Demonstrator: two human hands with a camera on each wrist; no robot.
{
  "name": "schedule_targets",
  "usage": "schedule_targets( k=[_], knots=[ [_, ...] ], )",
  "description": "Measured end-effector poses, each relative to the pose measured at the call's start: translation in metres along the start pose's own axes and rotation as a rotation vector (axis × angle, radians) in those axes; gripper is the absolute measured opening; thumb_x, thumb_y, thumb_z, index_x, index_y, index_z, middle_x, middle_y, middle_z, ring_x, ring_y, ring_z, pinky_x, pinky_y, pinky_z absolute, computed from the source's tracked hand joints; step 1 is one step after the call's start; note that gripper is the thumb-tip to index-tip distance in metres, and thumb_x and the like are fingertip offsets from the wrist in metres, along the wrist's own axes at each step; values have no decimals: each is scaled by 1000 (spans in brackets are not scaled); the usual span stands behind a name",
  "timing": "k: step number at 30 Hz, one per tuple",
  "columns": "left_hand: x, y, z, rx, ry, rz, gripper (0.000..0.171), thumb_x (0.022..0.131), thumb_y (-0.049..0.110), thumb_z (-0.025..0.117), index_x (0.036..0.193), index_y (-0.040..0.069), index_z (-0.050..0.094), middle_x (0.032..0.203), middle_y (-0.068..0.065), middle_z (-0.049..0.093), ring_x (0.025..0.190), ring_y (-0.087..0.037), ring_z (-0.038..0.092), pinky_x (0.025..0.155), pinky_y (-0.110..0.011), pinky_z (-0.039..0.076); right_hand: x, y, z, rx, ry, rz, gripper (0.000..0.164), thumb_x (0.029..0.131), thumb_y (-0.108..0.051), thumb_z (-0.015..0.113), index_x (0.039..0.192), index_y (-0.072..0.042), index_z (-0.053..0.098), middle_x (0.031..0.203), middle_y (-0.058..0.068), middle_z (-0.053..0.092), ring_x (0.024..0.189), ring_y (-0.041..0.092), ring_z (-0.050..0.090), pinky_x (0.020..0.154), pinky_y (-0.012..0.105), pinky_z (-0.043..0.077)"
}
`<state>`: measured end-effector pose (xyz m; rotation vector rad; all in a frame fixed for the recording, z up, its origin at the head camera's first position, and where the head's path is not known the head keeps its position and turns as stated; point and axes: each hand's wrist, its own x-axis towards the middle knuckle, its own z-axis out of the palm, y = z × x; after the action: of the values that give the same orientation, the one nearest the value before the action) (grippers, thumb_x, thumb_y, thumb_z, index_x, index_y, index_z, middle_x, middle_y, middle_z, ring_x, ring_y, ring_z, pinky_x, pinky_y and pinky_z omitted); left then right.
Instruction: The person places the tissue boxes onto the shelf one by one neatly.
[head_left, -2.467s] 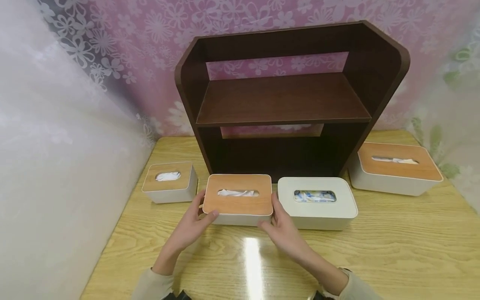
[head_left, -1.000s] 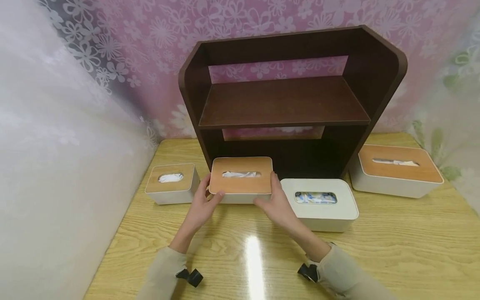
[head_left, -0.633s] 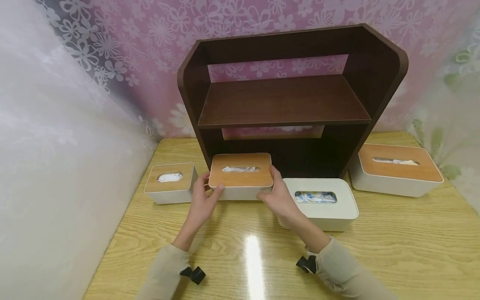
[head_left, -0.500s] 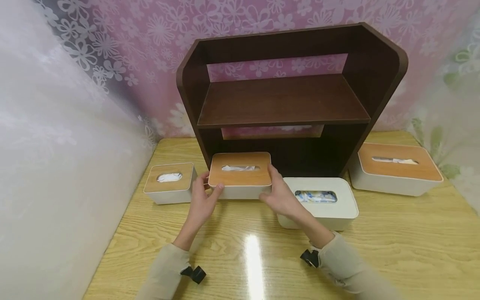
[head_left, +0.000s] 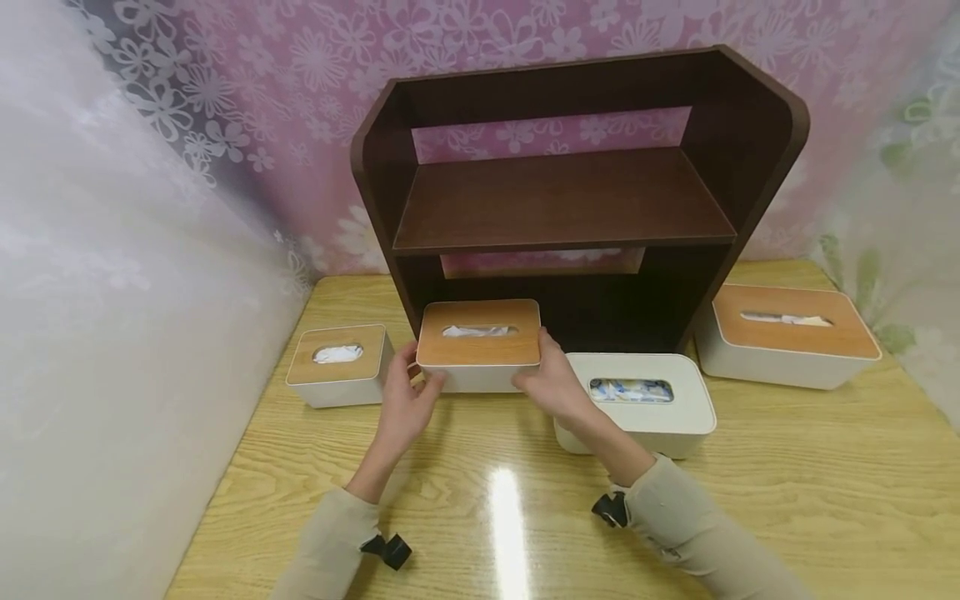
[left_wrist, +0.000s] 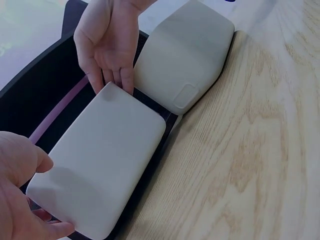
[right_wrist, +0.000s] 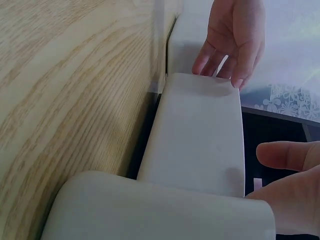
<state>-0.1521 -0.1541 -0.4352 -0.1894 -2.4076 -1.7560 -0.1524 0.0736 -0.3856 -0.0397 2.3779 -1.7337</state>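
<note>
A white tissue box with an orange-brown wooden lid sits at the left front of the shelf's lower compartment, a bit of tissue showing in its slot. My left hand grips its left end, thumb on the front corner. At the opposite end my right hand holds it, thumb on the front face. The left wrist view shows the box's pale front face between both hands. In the right wrist view, a nearer white box hides part of the held one.
The dark brown two-tier shelf stands against a flowered wall. A small tissue box is left of my left hand. An all-white tissue box lies under my right wrist, and a larger wood-lidded one stands at the right, on the wooden table.
Both hands have carried the wood-lidded tissue box away from me, from beside the all-white box back into the front of the lower compartment. The other boxes have stayed put.
</note>
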Motion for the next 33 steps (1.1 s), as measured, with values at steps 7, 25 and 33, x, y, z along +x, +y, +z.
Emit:
schedule_targets(
  k=[7,25,33],
  knots=[
    [-11,32,-4,-10,-23,3,61,95,-5,56,146,-16,26,147,-35,35,133,-51,40,104,-59,41,3,-1,-2,40,-20,29,93,82,5,53,156,6,-4,165,19,-3,142,32,20,107,44,27],
    [-3,-1,3,-47,-67,-30,75,93,-1,60,155,-2,18,149,-26,28,135,-44,35,105,-55,41,-1,-4,-5,147,28,71,89,91,-5,54,158,-2,-4,166,15,-3,142,36,24,113,48,27],
    [-9,-2,1,-22,-70,-56,77,94,7,58,158,5,16,150,-24,23,136,-42,32,108,-56,38,-29,-2,10,372,-66,73,95,91,0,51,155,-4,-20,164,12,-17,152,24,-8,121,41,13]
  ],
)
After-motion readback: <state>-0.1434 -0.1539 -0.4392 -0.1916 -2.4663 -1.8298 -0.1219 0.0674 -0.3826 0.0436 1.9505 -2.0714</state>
